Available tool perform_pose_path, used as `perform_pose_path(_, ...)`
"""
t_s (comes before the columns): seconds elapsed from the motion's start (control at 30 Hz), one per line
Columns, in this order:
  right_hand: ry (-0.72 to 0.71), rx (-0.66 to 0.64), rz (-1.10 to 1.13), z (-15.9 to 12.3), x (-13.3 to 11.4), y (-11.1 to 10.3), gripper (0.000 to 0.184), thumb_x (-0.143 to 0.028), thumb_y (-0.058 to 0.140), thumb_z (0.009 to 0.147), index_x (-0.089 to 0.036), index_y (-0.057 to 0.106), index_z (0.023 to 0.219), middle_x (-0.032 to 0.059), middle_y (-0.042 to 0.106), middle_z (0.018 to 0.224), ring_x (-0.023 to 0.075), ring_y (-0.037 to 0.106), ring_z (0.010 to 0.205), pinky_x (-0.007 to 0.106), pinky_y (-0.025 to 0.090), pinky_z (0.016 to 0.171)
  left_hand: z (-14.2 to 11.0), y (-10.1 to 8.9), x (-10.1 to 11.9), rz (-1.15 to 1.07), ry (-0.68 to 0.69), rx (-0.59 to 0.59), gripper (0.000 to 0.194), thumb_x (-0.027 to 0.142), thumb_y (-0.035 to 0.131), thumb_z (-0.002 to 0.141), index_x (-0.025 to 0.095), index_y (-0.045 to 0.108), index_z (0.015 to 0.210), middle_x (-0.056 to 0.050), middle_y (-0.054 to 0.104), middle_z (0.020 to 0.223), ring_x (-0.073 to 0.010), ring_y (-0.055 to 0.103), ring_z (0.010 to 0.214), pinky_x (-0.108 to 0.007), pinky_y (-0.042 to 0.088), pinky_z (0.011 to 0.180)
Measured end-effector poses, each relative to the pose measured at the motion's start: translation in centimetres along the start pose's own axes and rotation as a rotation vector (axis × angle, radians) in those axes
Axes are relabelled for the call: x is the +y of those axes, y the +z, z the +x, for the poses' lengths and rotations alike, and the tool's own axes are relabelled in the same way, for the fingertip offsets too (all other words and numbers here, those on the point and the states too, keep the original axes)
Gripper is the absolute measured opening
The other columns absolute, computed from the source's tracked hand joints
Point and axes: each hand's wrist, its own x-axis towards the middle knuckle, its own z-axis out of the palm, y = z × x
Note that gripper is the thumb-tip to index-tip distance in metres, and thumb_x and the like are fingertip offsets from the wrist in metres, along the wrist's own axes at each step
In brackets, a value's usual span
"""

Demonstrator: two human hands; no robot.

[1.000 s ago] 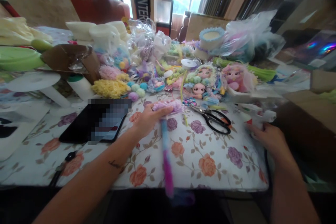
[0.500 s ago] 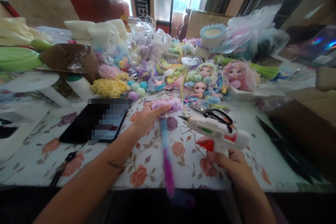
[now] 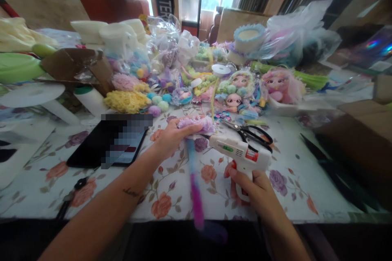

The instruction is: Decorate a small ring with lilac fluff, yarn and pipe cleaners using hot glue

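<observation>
Left hand (image 3: pixel 173 136): grip closed on the lilac piece (image 3: pixel 204 123).
Lilac piece: over the worktop (image 3: pixel 220 200), a blue-and-magenta strip (image 3: pixel 193 171) running from beneath it to the near edge.
Right hand (image 3: pixel 257 187): grip wrapped around the glue gun (image 3: pixel 239 155), finger by its red trigger.
Nozzle (image 3: pixel 206 136): just beside the lilac piece.
Scissors (image 3: pixel 244 133): beyond the gun.

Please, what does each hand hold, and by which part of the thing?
The left hand holds the fluffy lilac piece by its left part, thumb along the near side. The right hand grips the white glue gun by its handle.
</observation>
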Motion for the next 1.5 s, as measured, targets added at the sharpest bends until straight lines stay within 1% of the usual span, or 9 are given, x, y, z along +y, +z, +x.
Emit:
perform_pose_path(0.1,-0.032,-0.050,-0.070,0.3,0.1,-0.2,0.035,-0.052,0.065,0.081,-0.018,0.063,0.074,-0.0004,0.058,0.048,0.0104,0.044,0.039,0.021,0.033,0.036,-0.1,0.0,0.0,0.014,0.018,-0.029,0.024,0.035,0.084,0.070,0.017,0.080,0.085,-0.007,0.079,0.090,-0.0204,0.072,0.082,-0.029,0.057,0.075)
perform_pose_path(0.27,-0.077,-0.061,-0.160,0.6,0.1,-0.5,0.034,-0.049,0.060,0.085,-0.019,0.061,0.068,0.0002,0.058,0.048,0.0111,0.046,0.040,0.021,0.034,0.035,-0.1,0.1,0.1,0.028,0.009,-0.035,0.021,0.035,0.084,0.070,0.018,0.080,0.082,-0.007,0.079,0.089,-0.0199,0.072,0.077,-0.028,0.056,0.069)
perform_pose_path(0.4,-0.088,-0.060,-0.159,0.7,0.0,-0.6,0.033,-0.047,0.062,0.085,-0.020,0.061,0.067,-0.0004,0.058,0.048,0.0109,0.045,0.038,0.022,0.034,0.035,-0.2,0.1,0.2,0.029,0.023,-0.050,0.022,0.035,0.084,0.071,0.019,0.080,0.085,-0.007,0.079,0.091,-0.0207,0.072,0.079,-0.029,0.057,0.072)
perform_pose_path(0.53,-0.102,-0.070,-0.155,0.7,0.0,-0.5,0.040,-0.048,0.061,0.085,-0.020,0.060,0.057,0.0005,0.055,0.045,0.0104,0.044,0.037,0.022,0.031,0.035,-0.2,0.1,0.2,0.037,0.003,-0.051,0.023,0.036,0.083,0.071,0.019,0.080,0.085,-0.008,0.079,0.092,-0.0222,0.073,0.081,-0.030,0.058,0.072)
perform_pose_path(0.73,-0.061,-0.064,-0.214,0.4,-0.2,-0.6,0.046,-0.051,0.057,0.087,-0.018,0.061,0.055,0.0027,0.057,0.046,0.0112,0.046,0.039,0.023,0.034,0.039,-0.3,0.1,0.2,0.028,-0.007,-0.039,0.024,0.036,0.084,0.069,0.017,0.080,0.084,-0.008,0.079,0.089,-0.0218,0.072,0.078,-0.030,0.057,0.070)
perform_pose_path(0.87,-0.047,-0.057,-0.235,0.3,-0.2,-0.8,0.049,-0.052,0.057,0.088,-0.018,0.061,0.053,0.0035,0.057,0.047,0.0116,0.048,0.041,0.024,0.035,0.041,-0.3,0.2,0.3,0.024,-0.002,-0.033,0.021,0.035,0.085,0.068,0.018,0.080,0.080,-0.006,0.079,0.085,-0.0209,0.072,0.077,-0.030,0.057,0.071)
perform_pose_path(1.17,-0.034,-0.048,-0.194,0.5,0.6,-1.3,0.053,-0.055,0.058,0.087,-0.017,0.062,0.050,0.0025,0.055,0.045,0.0108,0.047,0.039,0.024,0.036,0.042,-0.1,0.0,0.1,0.039,0.011,-0.041,0.021,0.037,0.084,0.069,0.019,0.079,0.078,-0.005,0.078,0.083,-0.0181,0.070,0.074,-0.027,0.056,0.068)
perform_pose_path(1.37,-0.027,-0.032,-0.190,0.4,0.5,-1.4,0.052,-0.053,0.058,0.087,-0.017,0.060,0.049,0.0021,0.055,0.043,0.0111,0.048,0.039,0.024,0.038,0.043,0.0,-0.1,-0.1,0.021,0.015,-0.067,0.022,0.035,0.083,0.071,0.017,0.078,0.083,-0.005,0.078,0.086,-0.0183,0.071,0.078,-0.027,0.056,0.072)
perform_pose_path(1.5,-0.009,-0.033,-0.173,0.4,0.7,-1.6,0.054,-0.054,0.059,0.086,-0.017,0.060,0.048,0.0024,0.054,0.042,0.0111,0.048,0.038,0.025,0.038,0.043,0.0,-0.1,-0.2,0.018,0.009,-0.059,0.020,0.034,0.083,0.071,0.017,0.078,0.080,-0.005,0.078,0.085,-0.0184,0.071,0.078,-0.028,0.057,0.073)
